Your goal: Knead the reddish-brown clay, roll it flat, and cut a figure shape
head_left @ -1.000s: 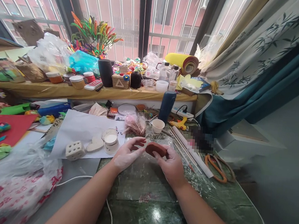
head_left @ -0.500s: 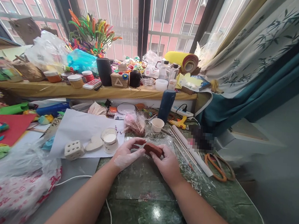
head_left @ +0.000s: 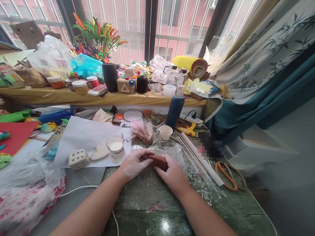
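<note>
Between my two hands is a reddish-brown block of clay, held just above a clear plastic sheet on the green table. My left hand, whitish with powder, grips the block's left end between thumb and fingers. At the right end, my right hand has its fingers along the far side and its thumb on the near side. Fingers hide both ends of the block. Left of my hands stand a jar of white powder, a cream heart shape and a cream die, all on white paper.
Beyond my hands are a paper cup, a blue cylinder and a yellow glue gun. Rods and a white roll lie to the right, beside orange-handled scissors. A plastic bag fills the left foreground.
My left hand has closed onto the block's left end, where its fingers were spread apart before. The block has shifted slightly down and turned more level in my right hand.
</note>
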Demonstrator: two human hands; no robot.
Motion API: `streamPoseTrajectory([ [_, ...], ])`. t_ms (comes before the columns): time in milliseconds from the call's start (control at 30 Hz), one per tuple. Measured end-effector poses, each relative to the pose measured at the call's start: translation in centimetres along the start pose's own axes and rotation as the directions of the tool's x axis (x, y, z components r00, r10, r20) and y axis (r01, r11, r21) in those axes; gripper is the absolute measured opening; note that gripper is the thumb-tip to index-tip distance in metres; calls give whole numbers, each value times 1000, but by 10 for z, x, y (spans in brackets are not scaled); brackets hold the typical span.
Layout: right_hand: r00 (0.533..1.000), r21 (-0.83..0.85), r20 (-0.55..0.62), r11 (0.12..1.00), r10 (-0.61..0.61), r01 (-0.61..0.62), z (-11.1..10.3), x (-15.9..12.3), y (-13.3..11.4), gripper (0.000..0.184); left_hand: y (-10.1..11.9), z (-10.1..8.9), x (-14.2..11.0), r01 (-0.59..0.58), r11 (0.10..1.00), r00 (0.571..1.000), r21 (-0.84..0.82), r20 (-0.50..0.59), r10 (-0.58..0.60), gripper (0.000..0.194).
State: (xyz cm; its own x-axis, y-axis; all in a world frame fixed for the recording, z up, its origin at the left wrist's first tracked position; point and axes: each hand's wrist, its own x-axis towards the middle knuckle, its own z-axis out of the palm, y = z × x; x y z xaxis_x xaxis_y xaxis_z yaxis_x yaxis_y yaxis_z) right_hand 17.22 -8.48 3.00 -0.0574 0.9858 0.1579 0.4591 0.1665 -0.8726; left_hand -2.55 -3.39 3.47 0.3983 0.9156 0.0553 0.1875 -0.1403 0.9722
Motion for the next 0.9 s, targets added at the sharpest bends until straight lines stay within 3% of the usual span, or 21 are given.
streamPoseTrajectory([
  [100, 997, 194, -72, 981, -9, 23, 2, -3, 2, 41, 2, 3, 1, 15, 983, 1000, -182, -18, -19, 34],
  [167, 999, 350, -40, 936, -20, 33, 3, -3, 2, 57, 4, 5, 1, 19, 954, 999, -298, -36, -31, 38],
  [233, 999, 396, 26, 918, -26, 14, 2, -3, 2, 54, 7, 5, 1, 26, 941, 999, -339, -19, -35, 40],
  [333, 999, 275, -51, 961, -11, 24, -2, -3, -1, 31, 9, 3, 0, 10, 950, 1000, -311, 2, -10, 45],
  [433, 977, 99, -202, 991, -74, 96, -6, -4, -3, 23, 9, -1, 1, -28, 955, 997, -295, -81, 4, 49],
  [600, 986, -158, -52, 976, -158, 149, -3, -2, -3, 15, 4, -2, 4, -33, 962, 986, -271, -166, -13, 46],
  [733, 969, -89, -123, 975, -216, 206, -2, -3, -2, 17, 6, -3, 1, -41, 964, 993, -264, -116, 11, 46],
  [900, 993, -89, -94, 994, -70, 62, -1, 1, 5, 18, 6, -4, -1, -61, 961, 998, -271, -30, 54, 49],
])
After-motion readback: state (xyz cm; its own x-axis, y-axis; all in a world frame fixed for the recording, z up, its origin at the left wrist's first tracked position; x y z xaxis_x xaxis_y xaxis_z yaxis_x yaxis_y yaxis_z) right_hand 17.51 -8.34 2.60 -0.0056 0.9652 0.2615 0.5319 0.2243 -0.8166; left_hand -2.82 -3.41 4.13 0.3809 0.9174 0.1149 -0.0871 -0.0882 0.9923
